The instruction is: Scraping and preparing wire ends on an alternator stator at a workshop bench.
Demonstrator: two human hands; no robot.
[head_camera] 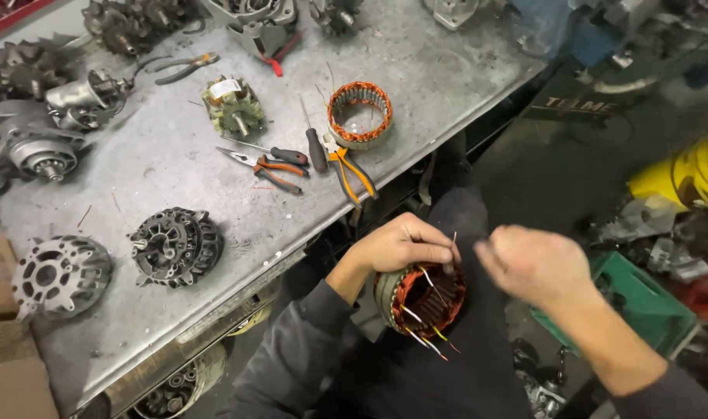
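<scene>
Left hand [400, 244] clamps stator [420, 299] rim; right hand [534, 265] blurred, grip unclear. Looks heavy, rigid; thin lead wires [428, 335] fragile, hold by rim.

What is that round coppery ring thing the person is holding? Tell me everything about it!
The ring is a short, open metal cylinder wound inside with reddish-copper wire. Thin wire leads stick out, some with white, yellow or red sleeves. It lies tilted on the person's dark-clothed lap, its opening facing up and right, beside the grey metal workbench. The left hand grips its top edge and pinches one upright lead. The right hand, slightly blurred, hovers just right of it, not clearly touching.
</scene>
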